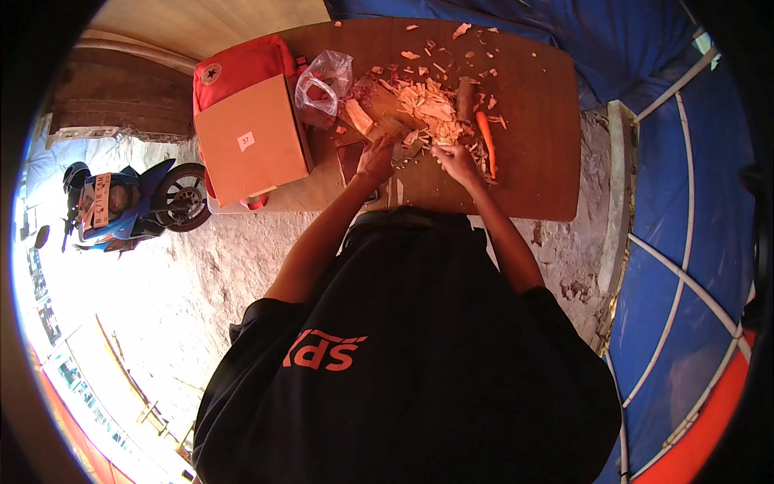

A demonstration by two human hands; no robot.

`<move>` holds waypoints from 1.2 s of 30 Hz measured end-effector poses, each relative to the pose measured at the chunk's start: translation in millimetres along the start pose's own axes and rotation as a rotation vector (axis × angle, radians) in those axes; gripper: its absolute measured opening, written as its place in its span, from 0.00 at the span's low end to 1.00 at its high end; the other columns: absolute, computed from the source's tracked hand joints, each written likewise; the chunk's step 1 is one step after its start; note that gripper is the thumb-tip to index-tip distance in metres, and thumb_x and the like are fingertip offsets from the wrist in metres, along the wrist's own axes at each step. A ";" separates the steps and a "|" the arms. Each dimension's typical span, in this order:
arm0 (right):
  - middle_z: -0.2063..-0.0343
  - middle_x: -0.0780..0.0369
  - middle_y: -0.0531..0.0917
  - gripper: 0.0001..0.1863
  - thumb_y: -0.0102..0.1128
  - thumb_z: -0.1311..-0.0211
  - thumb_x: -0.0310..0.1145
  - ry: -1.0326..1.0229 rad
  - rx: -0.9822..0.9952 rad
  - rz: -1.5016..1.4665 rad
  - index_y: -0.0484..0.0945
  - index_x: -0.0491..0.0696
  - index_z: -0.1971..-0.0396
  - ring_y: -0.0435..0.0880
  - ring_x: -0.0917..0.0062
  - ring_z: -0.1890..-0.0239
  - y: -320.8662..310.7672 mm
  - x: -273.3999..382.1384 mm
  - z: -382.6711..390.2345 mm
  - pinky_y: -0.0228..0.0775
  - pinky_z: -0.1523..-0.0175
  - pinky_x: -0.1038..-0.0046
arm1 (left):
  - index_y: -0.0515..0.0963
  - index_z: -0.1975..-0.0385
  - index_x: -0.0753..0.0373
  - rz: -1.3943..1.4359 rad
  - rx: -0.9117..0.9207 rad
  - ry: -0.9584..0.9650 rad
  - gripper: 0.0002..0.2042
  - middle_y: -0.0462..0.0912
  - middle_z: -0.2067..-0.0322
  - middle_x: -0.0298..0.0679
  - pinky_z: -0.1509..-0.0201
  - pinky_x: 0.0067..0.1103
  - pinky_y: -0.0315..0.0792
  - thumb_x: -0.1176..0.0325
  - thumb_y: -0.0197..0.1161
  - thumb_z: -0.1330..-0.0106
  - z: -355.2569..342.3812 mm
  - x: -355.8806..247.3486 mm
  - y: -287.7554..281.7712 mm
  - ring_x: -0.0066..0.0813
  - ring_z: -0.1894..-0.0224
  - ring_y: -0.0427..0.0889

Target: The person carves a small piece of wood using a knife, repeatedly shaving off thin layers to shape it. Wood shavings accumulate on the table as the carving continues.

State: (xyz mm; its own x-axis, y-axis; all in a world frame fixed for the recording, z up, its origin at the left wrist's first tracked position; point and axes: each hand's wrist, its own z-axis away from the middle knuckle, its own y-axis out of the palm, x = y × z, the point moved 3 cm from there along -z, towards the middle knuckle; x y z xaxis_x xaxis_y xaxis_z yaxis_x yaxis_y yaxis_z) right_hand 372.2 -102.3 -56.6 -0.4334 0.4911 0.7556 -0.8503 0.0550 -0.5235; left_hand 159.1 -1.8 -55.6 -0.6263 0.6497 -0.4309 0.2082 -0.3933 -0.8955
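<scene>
My left hand (376, 160) is closed at the near side of the table, its fingers at a brownish piece (393, 127) that I cannot name for sure. Across a small gap, my right hand (457, 161) is curled into a loose fist; whatever it grips is hidden. A greyish flat shape (409, 151) lies between the two hands, too unclear to name. Just beyond them spreads a heap of pale wood-like chips and slivers (427, 101). A brown cylindrical piece (465, 99) and a long orange object (486, 141) lie right of the heap. Left of it rests a pale chunk (359, 117).
The brown table (536, 137) has scattered chips toward its far edge. On its left are a cardboard box (250, 141), a red bag (242, 68) and a clear plastic bag (325, 85). A dark flat phone-like object (348, 160) lies beside my left hand. A motorbike (121, 206) stands left.
</scene>
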 end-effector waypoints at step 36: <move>0.85 0.68 0.73 0.21 0.60 0.33 0.48 0.436 -0.383 -0.682 0.83 0.44 0.55 0.65 0.88 0.90 -61.4 -62.1 191.8 0.54 0.84 0.81 | 0.84 0.66 0.58 0.174 -0.059 -0.294 0.13 0.85 0.70 0.49 0.61 0.40 0.77 0.57 0.59 0.39 -104.0 -6.2 4.7 0.49 0.66 0.85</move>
State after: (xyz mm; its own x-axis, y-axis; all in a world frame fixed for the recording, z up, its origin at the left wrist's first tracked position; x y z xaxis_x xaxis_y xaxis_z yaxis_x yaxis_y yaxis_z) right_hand 394.0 -302.9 4.1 0.3480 0.5278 0.7748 -0.6898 0.7038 -0.1697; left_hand 242.0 60.0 -68.7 -0.7653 0.3581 -0.5349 0.3685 -0.4376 -0.8202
